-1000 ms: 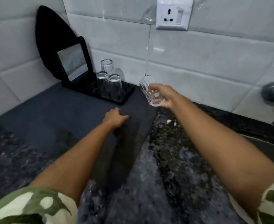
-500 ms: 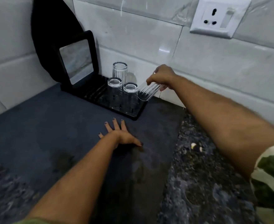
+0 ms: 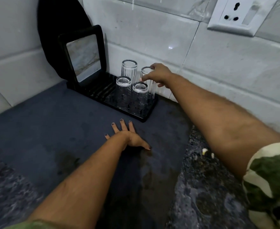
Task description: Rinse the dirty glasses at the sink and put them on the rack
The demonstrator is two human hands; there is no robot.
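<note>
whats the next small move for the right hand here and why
Probably let go and lift the right hand straight up. The clear ribbed glass under its fingers already stands upside down on the black ribbed drying rack, close beside three other upturned glasses, so a sideways pull could knock them.

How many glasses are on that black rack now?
4, all upside down on the rack: back left, front left, front right, and back right under the right hand. None seem hidden.
</note>
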